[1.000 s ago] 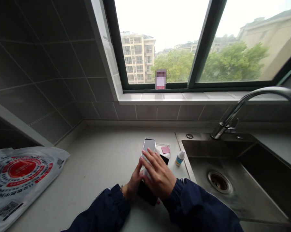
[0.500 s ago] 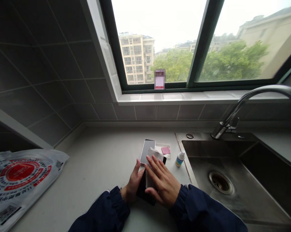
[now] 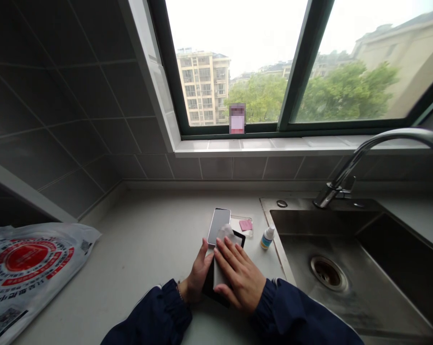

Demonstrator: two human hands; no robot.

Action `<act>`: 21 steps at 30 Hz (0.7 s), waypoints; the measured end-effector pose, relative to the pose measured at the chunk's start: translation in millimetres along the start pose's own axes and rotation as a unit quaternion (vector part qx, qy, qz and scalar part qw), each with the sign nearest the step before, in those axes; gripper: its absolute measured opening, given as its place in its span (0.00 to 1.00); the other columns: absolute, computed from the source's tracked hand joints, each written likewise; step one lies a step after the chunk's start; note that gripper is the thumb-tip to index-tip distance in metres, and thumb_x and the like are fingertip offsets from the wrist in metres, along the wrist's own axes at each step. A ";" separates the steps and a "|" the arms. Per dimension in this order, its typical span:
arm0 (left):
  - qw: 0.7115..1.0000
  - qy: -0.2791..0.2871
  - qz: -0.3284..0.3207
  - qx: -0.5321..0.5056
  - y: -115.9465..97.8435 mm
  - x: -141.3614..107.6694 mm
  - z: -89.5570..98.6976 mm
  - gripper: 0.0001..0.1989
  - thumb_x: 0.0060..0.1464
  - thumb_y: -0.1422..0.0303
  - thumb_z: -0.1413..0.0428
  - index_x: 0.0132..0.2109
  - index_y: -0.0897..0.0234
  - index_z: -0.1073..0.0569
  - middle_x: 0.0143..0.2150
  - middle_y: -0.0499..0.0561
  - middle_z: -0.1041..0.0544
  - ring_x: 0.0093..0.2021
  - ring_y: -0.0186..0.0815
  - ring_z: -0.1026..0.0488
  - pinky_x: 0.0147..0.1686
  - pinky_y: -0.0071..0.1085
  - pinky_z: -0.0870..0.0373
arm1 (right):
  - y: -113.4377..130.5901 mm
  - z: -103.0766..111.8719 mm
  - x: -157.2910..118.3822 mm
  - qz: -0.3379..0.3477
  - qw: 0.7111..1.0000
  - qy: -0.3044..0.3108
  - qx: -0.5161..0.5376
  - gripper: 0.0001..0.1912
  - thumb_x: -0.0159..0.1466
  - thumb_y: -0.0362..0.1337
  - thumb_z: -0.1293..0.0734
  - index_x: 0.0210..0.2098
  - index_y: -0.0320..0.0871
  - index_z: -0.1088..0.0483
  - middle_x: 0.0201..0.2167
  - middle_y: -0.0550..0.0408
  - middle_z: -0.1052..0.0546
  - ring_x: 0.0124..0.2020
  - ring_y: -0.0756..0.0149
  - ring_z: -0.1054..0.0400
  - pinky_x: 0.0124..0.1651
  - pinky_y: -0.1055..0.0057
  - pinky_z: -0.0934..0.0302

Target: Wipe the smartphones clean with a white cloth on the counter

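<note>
Closest to me, 2 dark blue sleeves come in from the bottom edge and meet over the pale countertop (image 3: pixel 140 249). The right hand (image 3: pixel 239 274) lies flat, fingers spread and extended, pressing a white cloth (image 3: pixel 224 239) down onto a black device (image 3: pixel 216 282) that rests on the counter; the hand is open, palm down, not curled around anything. The left hand (image 3: pixel 198 274) sits on the device's left edge, thumb and fingers wrapped against its side, steadying it in a light clasp. The device lies just left of the sink, its far corner showing beyond the cloth.

Just beyond the fingertips a phone (image 3: pixel 219 225) with a pale reflective screen lies on the counter, touching or nearly touching the cloth. To its right sits a small clear packet (image 3: pixel 242 224) with a pink square inside, and next to that a small white dropper bottle (image 3: pixel 267 237) stands upright beside the sink rim.

Far left, a white plastic bag (image 3: pixel 29 268) printed with a red circle lies flat. To the right, the steel sink (image 3: pixel 345 282) with its drain, and the curved tap (image 3: pixel 374 148) arching over it. Behind, the grey tiled wall (image 3: pixel 76 120), the white sill, and the window (image 3: pixel 295 67) with trees and apartment blocks outside.
</note>
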State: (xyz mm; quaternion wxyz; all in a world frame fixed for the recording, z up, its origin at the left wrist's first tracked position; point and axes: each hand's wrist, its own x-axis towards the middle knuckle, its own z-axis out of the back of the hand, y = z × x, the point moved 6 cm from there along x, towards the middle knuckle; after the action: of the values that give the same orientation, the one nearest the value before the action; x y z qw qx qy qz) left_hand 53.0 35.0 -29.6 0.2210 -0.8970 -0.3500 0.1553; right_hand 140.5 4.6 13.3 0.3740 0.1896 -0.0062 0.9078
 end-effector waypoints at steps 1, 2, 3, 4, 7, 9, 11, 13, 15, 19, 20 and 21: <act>1.000 -0.011 0.002 -0.004 -0.1 -0.7 0.9 0.39 0.61 0.44 0.62 0.66 0.72 0.41 0.62 0.64 0.31 0.67 0.47 0.43 0.68 0.42 0.61 | 4.7 -1.4 -0.5 0.009 1.000 0.006 0.004 0.39 0.69 0.53 0.43 0.69 0.34 0.55 0.70 0.41 0.58 0.71 0.44 0.66 0.67 0.49 0.53; 1.000 -0.015 0.005 -0.008 -0.3 -1.5 -0.2 0.39 0.61 0.45 0.62 0.66 0.72 0.41 0.61 0.65 0.31 0.66 0.49 0.41 0.68 0.43 0.60 | 9.2 -2.7 -0.9 0.017 1.000 0.010 0.006 0.39 0.69 0.53 0.43 0.69 0.34 0.55 0.70 0.42 0.58 0.71 0.44 0.65 0.67 0.49 0.53; 1.000 -0.019 0.012 -0.020 -0.2 -2.3 -2.1 0.41 0.60 0.43 0.62 0.65 0.72 0.40 0.61 0.65 0.31 0.66 0.50 0.40 0.67 0.44 0.59 | 13.4 -3.6 -1.4 0.022 1.000 0.010 0.009 0.40 0.69 0.54 0.43 0.69 0.34 0.55 0.70 0.42 0.57 0.71 0.45 0.64 0.67 0.49 0.53; 0.999 -0.015 0.026 -0.030 0.8 -3.1 -5.5 0.43 0.58 0.41 0.62 0.65 0.73 0.40 0.60 0.66 0.30 0.65 0.51 0.39 0.67 0.45 0.57 | 17.1 -4.1 -1.8 0.026 1.000 0.009 0.011 0.40 0.69 0.55 0.43 0.69 0.35 0.55 0.70 0.43 0.56 0.70 0.45 0.64 0.67 0.49 0.53; 0.998 -0.006 0.045 -0.048 0.7 -4.9 -15.0 0.48 0.55 0.37 0.62 0.63 0.78 0.37 0.57 0.71 0.28 0.62 0.55 0.36 0.65 0.49 0.53 | 25.5 -4.6 -3.0 0.032 0.999 -0.002 0.017 0.40 0.68 0.57 0.45 0.69 0.35 0.53 0.70 0.45 0.54 0.71 0.47 0.62 0.68 0.51 0.54; 0.997 -0.009 0.053 -0.054 0.4 -5.7 -18.1 0.49 0.54 0.36 0.62 0.61 0.80 0.36 0.56 0.72 0.27 0.61 0.56 0.34 0.65 0.49 0.52 | 28.7 -5.4 -3.7 0.038 0.999 -0.003 0.020 0.40 0.69 0.57 0.46 0.69 0.35 0.52 0.70 0.46 0.53 0.71 0.49 0.62 0.68 0.52 0.54; 0.997 -0.013 0.058 -0.058 0.0 -6.0 -19.5 0.50 0.53 0.35 0.62 0.60 0.81 0.35 0.55 0.72 0.27 0.61 0.56 0.34 0.65 0.48 0.51 | 29.7 -6.3 -4.3 0.041 0.999 -0.004 0.020 0.38 0.69 0.56 0.46 0.69 0.36 0.51 0.70 0.48 0.53 0.71 0.51 0.61 0.69 0.54 0.56; 0.997 -0.012 0.057 -0.057 -0.9 -5.5 -19.7 0.51 0.53 0.35 0.62 0.60 0.81 0.35 0.55 0.72 0.27 0.61 0.55 0.34 0.64 0.47 0.50 | 28.4 -6.2 -4.4 0.037 0.999 -0.011 0.018 0.37 0.69 0.56 0.46 0.68 0.39 0.50 0.70 0.51 0.53 0.71 0.53 0.61 0.69 0.56 0.57; 0.997 -0.012 0.048 -0.053 -2.0 -4.5 -17.7 0.49 0.54 0.36 0.62 0.61 0.80 0.35 0.55 0.72 0.27 0.61 0.55 0.34 0.64 0.47 0.49 | 25.2 -4.7 -4.2 0.030 0.999 -0.022 0.010 0.34 0.70 0.55 0.47 0.68 0.42 0.49 0.70 0.53 0.52 0.71 0.54 0.59 0.70 0.55 0.60; 0.999 -0.011 0.023 -0.030 -1.9 -2.5 -8.8 0.43 0.59 0.41 0.63 0.64 0.74 0.38 0.57 0.68 0.27 0.61 0.52 0.34 0.63 0.46 0.48 | 12.2 2.0 -3.5 0.002 0.999 -0.038 -0.027 0.33 0.70 0.53 0.45 0.68 0.43 0.49 0.70 0.51 0.51 0.70 0.52 0.57 0.70 0.51 0.66; 1.000 -0.004 0.020 -0.018 -1.0 -2.2 -7.4 0.42 0.59 0.42 0.64 0.64 0.74 0.38 0.57 0.67 0.27 0.61 0.51 0.34 0.63 0.45 0.48 | 7.9 3.9 -3.5 -0.007 0.998 -0.041 -0.038 0.33 0.70 0.52 0.44 0.68 0.43 0.50 0.70 0.50 0.51 0.70 0.51 0.57 0.69 0.50 0.67; 1.000 0.005 0.019 -0.003 0.2 -2.0 -6.8 0.42 0.60 0.42 0.64 0.64 0.73 0.39 0.57 0.66 0.27 0.61 0.50 0.34 0.63 0.45 0.47 | 3.5 5.7 -3.5 -0.016 0.998 -0.044 -0.047 0.33 0.70 0.50 0.44 0.69 0.42 0.51 0.70 0.49 0.51 0.70 0.50 0.57 0.69 0.49 0.66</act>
State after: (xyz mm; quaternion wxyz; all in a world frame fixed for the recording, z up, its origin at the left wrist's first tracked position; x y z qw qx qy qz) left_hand 54.7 31.6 -23.6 0.2166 -0.9050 -0.3323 0.1536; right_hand 142.3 -1.2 17.8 0.3963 0.2111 -0.0625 0.8913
